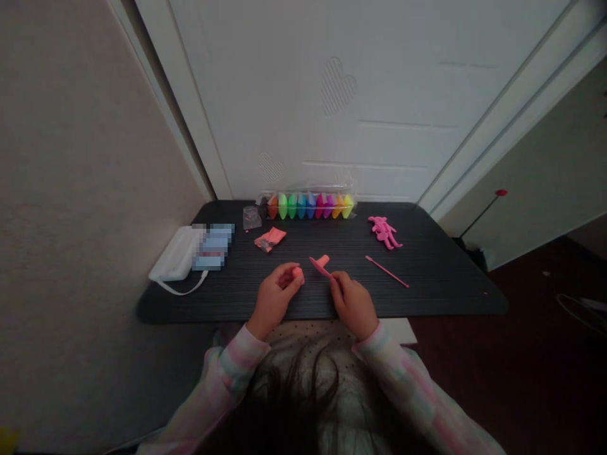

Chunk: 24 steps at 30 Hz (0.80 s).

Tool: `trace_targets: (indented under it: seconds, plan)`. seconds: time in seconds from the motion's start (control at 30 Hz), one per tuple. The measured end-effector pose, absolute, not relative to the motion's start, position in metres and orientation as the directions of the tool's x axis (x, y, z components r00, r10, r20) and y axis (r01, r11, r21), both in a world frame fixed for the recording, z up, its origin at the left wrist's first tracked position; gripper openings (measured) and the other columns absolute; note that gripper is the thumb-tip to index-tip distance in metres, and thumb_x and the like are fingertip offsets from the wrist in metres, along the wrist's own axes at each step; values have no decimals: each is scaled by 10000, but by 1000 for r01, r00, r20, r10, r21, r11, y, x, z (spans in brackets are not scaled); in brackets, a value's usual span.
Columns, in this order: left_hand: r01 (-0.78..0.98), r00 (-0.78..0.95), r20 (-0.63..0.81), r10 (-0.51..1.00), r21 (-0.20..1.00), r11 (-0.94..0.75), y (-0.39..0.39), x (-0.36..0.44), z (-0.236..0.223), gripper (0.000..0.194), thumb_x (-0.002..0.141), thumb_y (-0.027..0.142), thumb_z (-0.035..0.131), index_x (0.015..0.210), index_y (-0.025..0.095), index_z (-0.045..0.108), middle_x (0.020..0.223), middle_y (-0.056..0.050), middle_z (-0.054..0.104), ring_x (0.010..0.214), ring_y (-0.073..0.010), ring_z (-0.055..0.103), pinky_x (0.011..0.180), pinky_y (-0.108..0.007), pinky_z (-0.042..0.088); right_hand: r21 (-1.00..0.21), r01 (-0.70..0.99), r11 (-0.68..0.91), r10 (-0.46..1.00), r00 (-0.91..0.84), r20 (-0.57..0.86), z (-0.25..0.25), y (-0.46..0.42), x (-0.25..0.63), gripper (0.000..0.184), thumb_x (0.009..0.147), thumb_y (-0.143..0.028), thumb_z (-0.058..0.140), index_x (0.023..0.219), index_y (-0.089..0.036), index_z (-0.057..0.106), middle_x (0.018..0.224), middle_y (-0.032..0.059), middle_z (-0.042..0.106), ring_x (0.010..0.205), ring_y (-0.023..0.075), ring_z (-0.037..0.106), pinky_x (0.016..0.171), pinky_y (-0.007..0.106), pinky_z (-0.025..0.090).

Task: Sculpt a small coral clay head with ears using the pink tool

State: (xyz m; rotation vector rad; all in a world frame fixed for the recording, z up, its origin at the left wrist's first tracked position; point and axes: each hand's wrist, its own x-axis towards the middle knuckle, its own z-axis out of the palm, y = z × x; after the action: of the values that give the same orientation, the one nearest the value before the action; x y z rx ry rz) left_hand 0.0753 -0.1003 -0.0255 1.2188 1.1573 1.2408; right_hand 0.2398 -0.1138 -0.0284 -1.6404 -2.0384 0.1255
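Coral-pink lump (298,273), small, rounded, held at left; pink tool (321,268), flat-bladed, held aslant to its right, tip pointing far left; stubby coral piece (324,259) at blade's far side, contact unclear

Tabletop (446,272), black, fine-grooved, rounded corners; extends to both sides of the grips. Borne on it:
- Multicoloured packets (310,206), one row, clear-wrapped; far edge, beyond both grips.
- Clear plastic container (251,218); beyond and left of the left hand (277,291).
- Coral packet (271,239), crumpled; between container and left-hand grip.
- White device (176,254), corded, blurred blue item (213,248) beside it; well left of the left-hand grip.
- Pink figure (385,232), lying; beyond and right of the right hand (353,300).
- Pink stick (387,272), thin, slanted; right of the right-hand grip, nearer than the figure.
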Motion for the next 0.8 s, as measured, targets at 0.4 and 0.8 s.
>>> trace_targets:
  seconds: [0.4, 0.8]
  plan:
    - [-60, 32, 59, 998, 997, -57, -100, 76, -25, 211, 683, 266, 581, 856, 163, 518, 797, -12, 568, 723, -121, 577, 731, -282, 448, -380, 887, 262, 934, -134, 331, -26, -114, 239, 187, 843, -220, 330, 886, -179, 507, 759, 22, 635, 625, 162, 568, 573, 250, 339]
    - [-58, 1, 51, 999, 997, -51, -101, 77, -22, 207, 679, 260, 585, 840, 157, 505, 769, -2, 575, 705, -108, 579, 717, -252, 446, -391, 884, 255, 942, -136, 308, -26, -114, 239, 194, 848, -219, 325, 898, -176, 508, 777, 24, 637, 644, 166, 571, 593, 252, 349]
